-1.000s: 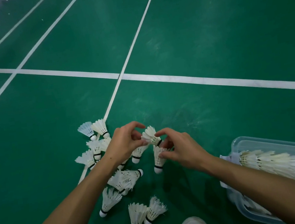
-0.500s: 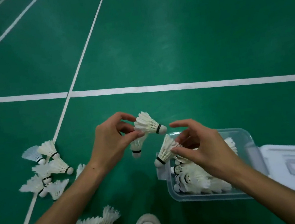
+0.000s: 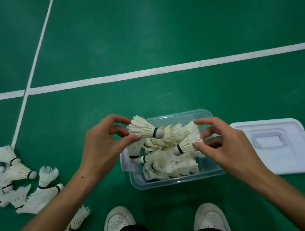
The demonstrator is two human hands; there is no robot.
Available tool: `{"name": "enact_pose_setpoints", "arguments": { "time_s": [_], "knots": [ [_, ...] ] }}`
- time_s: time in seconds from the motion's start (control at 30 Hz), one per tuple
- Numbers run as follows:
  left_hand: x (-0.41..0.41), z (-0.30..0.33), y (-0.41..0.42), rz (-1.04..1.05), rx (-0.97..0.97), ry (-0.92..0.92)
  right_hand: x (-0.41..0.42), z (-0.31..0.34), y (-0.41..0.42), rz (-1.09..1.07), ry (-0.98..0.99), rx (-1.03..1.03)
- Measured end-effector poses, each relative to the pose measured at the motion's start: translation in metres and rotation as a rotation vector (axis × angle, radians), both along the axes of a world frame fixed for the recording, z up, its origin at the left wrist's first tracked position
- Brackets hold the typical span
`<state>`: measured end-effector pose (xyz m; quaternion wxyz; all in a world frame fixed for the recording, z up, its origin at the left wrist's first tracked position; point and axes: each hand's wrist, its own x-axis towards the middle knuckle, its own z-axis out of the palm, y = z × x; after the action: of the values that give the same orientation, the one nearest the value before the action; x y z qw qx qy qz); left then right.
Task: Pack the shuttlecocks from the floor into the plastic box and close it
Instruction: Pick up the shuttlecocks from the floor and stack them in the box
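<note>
Your way down into the plastic box (image 3: 176, 180) is open from above, but the heap of shuttlecocks inside (image 3: 171, 164) fills most of it, leaving bare room only along the far wall and the right end. Your left hand (image 3: 101, 150) and right hand (image 3: 228, 145) each hang over the box pinching a shuttlecock, so they crowd its two ends. The lid (image 3: 283, 163) lies flat just right of the box, loose shuttlecocks (image 3: 20, 184) litter the floor (image 3: 155, 27) to the left, your shoes (image 3: 117, 224) block the near side, and the floor beyond is free.
</note>
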<state>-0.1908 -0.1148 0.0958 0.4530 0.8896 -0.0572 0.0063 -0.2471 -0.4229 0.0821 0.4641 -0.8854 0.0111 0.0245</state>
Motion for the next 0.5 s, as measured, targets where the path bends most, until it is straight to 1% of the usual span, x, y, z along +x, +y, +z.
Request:
{"name": "enact_pose_setpoints", "arguments": {
  "time_s": [0.13, 0.3, 0.5],
  "knots": [
    [0.002, -0.005, -0.003, -0.008, 0.016, 0.021, -0.007, -0.019, 0.014, 0.089, 0.014, -0.061],
    [0.003, -0.003, -0.001, -0.001, 0.000, 0.014, -0.003, -0.041, 0.042, 0.198, -0.010, -0.220],
    [0.001, -0.002, 0.002, -0.088, 0.033, -0.040, 0.008, -0.056, 0.063, 0.177, 0.155, -0.150]
  ]
}}
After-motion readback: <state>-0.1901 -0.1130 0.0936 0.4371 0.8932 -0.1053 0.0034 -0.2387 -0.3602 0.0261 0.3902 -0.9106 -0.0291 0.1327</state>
